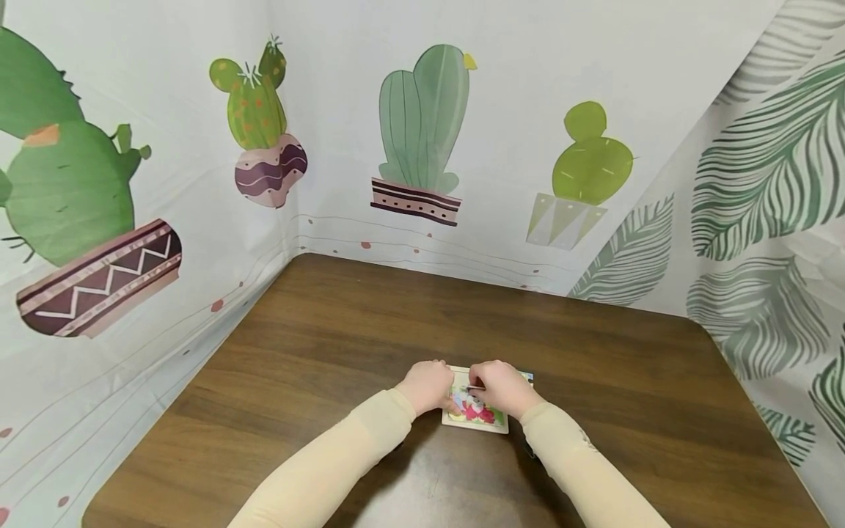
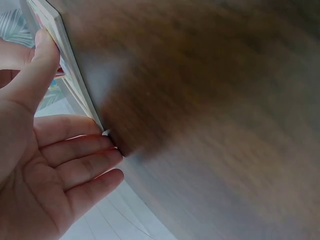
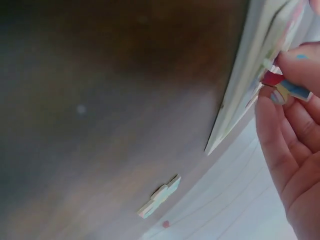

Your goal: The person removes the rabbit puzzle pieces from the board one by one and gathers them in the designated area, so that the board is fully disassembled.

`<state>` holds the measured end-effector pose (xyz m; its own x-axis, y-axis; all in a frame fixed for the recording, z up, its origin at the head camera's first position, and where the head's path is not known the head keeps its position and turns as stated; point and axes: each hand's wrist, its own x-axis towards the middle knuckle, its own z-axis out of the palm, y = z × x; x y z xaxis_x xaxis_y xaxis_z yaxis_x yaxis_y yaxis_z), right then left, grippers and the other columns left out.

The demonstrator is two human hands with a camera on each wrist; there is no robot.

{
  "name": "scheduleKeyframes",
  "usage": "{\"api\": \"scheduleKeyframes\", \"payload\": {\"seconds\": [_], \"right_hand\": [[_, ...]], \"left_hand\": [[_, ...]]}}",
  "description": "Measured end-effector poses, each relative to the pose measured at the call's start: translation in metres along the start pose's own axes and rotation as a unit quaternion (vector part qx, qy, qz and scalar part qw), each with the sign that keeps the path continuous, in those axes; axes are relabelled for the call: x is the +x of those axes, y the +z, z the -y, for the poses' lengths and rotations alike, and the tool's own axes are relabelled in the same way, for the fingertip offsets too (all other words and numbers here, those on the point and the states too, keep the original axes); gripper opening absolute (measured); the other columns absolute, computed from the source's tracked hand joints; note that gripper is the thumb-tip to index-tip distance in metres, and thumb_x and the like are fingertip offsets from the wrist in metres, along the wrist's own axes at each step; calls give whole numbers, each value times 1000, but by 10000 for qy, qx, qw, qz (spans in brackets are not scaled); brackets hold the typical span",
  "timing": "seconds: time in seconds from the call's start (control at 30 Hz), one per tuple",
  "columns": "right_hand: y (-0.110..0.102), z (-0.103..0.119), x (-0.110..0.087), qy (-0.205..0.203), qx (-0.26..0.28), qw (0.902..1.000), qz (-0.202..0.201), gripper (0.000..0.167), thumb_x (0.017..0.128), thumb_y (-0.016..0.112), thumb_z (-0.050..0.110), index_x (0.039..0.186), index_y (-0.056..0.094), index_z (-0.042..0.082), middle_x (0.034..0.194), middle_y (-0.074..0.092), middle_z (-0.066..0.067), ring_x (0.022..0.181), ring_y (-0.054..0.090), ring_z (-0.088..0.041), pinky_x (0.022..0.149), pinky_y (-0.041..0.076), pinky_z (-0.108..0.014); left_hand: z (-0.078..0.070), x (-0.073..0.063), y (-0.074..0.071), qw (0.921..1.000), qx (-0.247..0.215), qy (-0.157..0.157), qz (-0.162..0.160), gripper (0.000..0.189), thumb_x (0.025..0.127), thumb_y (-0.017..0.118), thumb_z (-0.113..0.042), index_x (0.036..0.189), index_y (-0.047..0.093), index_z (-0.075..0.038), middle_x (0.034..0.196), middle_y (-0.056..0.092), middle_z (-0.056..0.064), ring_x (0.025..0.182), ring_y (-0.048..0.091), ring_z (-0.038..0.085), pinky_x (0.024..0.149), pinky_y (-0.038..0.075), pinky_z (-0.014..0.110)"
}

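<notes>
A small picture puzzle board [image 1: 485, 427] with a pale wooden rim lies on the brown table. My left hand [image 1: 428, 385] holds its left side; in the left wrist view the thumb [image 2: 44, 55] lies on the rim and the forefinger's tip reaches the edge, the other fingers spread beside it. Over the board's right part, my right hand [image 1: 505, 389] pinches a puzzle piece [image 3: 295, 90] in red, blue and yellow between thumb and fingers, close over the picture. Part of the picture is hidden under the right hand.
A loose puzzle piece [image 3: 160, 197] lies flat on the table beyond the right hand, partly covered by it in the head view. White cloth [image 1: 330, 147] printed with cacti and leaves hangs behind the brown table [image 1: 330, 323] and along its left side.
</notes>
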<state>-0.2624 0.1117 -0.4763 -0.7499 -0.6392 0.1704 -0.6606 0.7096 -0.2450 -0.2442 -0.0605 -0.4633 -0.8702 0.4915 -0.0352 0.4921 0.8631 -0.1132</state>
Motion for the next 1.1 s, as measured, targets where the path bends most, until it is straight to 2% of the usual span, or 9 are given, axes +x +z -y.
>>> {"api": "scheduleKeyframes", "payload": {"seconds": [0.1, 0.17, 0.3, 0.4, 0.5, 0.6, 0.8, 0.93, 1.1], "right_hand": [[-1, 2, -1, -139, -4, 9999, -53, 25, 77, 77, 10, 68, 54, 15, 60, 48, 9, 53, 38, -5, 53, 38, -21], [-1, 3, -1, -77, 60, 9999, -92, 24, 77, 76, 11, 68, 55, 15, 60, 49, 10, 53, 38, -4, 53, 37, -20], [-4, -1, 0, 504, 674, 9963, -172, 13, 79, 76, 15, 74, 64, 13, 64, 56, 9, 56, 43, -4, 55, 39, -21], [-8, -9, -1, 986, 1251, 9869, -238, 6, 82, 73, 17, 82, 71, 11, 72, 64, 6, 63, 49, -6, 61, 44, -24], [-12, -17, -3, 1216, 1568, 9799, -193, 11, 86, 69, 17, 90, 74, 8, 83, 70, 0, 71, 57, -9, 69, 50, -30], [-15, -24, -7, 1305, 1760, 9757, -112, 15, 89, 66, 15, 97, 73, 6, 89, 71, -2, 77, 59, -11, 73, 51, -32], [-24, -40, -19, 1616, 2171, 9627, -50, 18, 88, 67, 12, 104, 68, 5, 79, 64, 0, 68, 54, -13, 60, 48, -27], [-30, -53, -29, 1779, 2145, 9602, -178, 12, 87, 67, 12, 98, 67, 7, 78, 62, 0, 68, 53, -13, 57, 46, -26], [-36, -70, -41, 1819, 1899, 9638, -440, 10, 87, 67, 13, 94, 68, 6, 82, 65, -1, 70, 52, -13, 60, 45, -26]], "left_hand": [[0, 0, 2, 9999, 40, 20, -106, 55, 63, 74, -65, 83, 73, -15, 97, 72, 4, 84, 68, 18, 66, 55, 30], [1, 1, 3, 9998, 90, 47, -173, 54, 62, 74, -66, 81, 72, -15, 95, 72, 3, 81, 68, 18, 65, 55, 30], [1, 2, 3, 9999, 100, 89, -110, 53, 64, 73, -66, 79, 72, -15, 98, 71, 5, 87, 68, 19, 67, 55, 30], [0, 2, 1, 10000, 38, 88, 2, 49, 66, 73, -65, 74, 69, -16, 100, 71, 5, 92, 67, 19, 70, 54, 30], [-1, 1, 0, 10000, 2, 65, 49, 48, 66, 74, -64, 68, 65, -17, 100, 71, 5, 91, 67, 19, 70, 54, 30], [-1, 1, -1, 10000, -24, 15, 85, 48, 65, 74, -64, 69, 66, -16, 101, 71, 4, 92, 67, 19, 71, 54, 30], [-1, -1, -1, 9999, -85, -12, 121, 48, 66, 74, -64, 69, 66, -16, 109, 70, 5, 101, 66, 19, 75, 54, 30], [-1, -2, 0, 9999, -101, 30, 124, 47, 68, 73, -63, 63, 61, -18, 111, 69, 6, 101, 66, 20, 75, 54, 30], [0, -2, -1, 10000, -41, 39, 73, 48, 66, 73, -64, 66, 62, -17, 105, 70, 4, 95, 66, 18, 72, 54, 29]]}}
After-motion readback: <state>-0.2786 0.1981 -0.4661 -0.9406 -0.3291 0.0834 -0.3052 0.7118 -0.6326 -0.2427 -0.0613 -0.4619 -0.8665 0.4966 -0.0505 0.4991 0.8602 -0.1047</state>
